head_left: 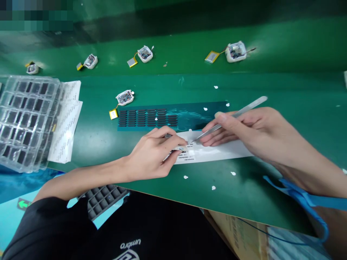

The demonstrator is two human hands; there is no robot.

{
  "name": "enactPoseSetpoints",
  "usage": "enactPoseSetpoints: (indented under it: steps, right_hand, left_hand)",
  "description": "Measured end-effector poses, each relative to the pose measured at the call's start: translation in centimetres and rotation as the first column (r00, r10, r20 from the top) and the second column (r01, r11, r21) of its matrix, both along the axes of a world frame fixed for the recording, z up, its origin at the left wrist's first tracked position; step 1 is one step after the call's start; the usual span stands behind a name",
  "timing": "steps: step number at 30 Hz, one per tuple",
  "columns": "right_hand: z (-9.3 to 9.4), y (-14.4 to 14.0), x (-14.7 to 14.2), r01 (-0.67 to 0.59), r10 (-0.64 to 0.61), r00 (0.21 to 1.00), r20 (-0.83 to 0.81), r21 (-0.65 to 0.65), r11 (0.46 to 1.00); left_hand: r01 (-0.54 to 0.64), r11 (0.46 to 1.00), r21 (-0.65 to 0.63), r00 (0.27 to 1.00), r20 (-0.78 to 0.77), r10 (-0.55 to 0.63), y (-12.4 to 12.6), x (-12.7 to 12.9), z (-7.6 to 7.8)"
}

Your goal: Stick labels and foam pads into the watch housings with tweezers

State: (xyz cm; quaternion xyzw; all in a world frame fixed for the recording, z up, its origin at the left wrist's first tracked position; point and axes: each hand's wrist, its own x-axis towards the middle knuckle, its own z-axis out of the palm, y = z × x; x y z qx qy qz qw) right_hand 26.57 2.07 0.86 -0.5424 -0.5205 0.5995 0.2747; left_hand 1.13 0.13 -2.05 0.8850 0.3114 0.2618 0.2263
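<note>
My right hand (252, 126) pinches a pair of metal tweezers (249, 107) between thumb and fingers. The tweezers' tip touches or hovers just over a white sheet (225, 151) printed with small dark markings. Close to that tip, my left hand (150, 155) is closed around a small grey-white part (179, 148), mostly hidden by the fingers. Behind both hands lies a blue-green strip (197, 112) bearing rows of thin black pieces (148, 118). Beyond its left end, a white-framed circuit unit (125, 97) is wired to a yellow-edged battery (113, 114).
More circuit units with batteries (235, 51) stand along the back of the green table (298, 119). Several small white round stickers (213, 187) are scattered about. Stacked clear trays (29, 122) and white printed sheets (65, 126) are at left. A blue cord (300, 195) hangs at my right wrist.
</note>
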Motion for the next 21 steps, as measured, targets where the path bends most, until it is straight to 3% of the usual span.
enactPoseSetpoints:
  steps: [4,6,7,9,11,14,17,21]
  right_hand:
    - [0.8,-0.7,-0.2,0.174,-0.171,0.985,-0.035,0.188,0.967]
    - [1.0,-1.5,-0.8,0.251,-0.227,0.968,-0.112,0.308,0.918]
    - [1.0,-1.9,-1.2,0.276,-0.239,0.96,-0.144,0.358,0.892]
    - [0.9,-2.7,-2.1,0.297,-0.238,0.954,-0.182,0.458,0.838]
    - [0.5,-3.3,-2.8,0.282,-0.216,0.959,-0.183,0.544,0.79]
    - [0.1,-3.8,-3.4,0.261,-0.183,0.965,-0.189,0.581,0.771]
    - [0.0,-3.9,-3.5,0.25,-0.175,0.967,-0.185,0.557,0.792]
    - [0.1,-4.0,-3.3,0.225,-0.169,0.974,-0.151,0.539,0.812]
  left_hand:
    - [0.007,0.999,0.053,0.999,0.032,-0.008,0.1,0.0,0.1]
    - [-0.024,0.999,-0.046,0.989,0.145,0.03,0.1,0.1,0.5]
    - [-0.036,0.986,-0.16,0.975,0.211,0.07,0.1,0.1,0.8]
    - [-0.006,0.896,-0.444,0.936,0.312,0.161,0.2,0.2,1.5]
    - [0.099,0.741,-0.664,0.908,0.365,0.207,0.2,0.2,2.1]
    - [0.243,0.55,-0.799,0.89,0.409,0.201,0.1,0.1,2.6]
    - [0.307,0.465,-0.83,0.877,0.437,0.201,0.1,-0.1,2.7]
    - [0.325,0.424,-0.845,0.873,0.441,0.209,0.2,-0.2,2.7]
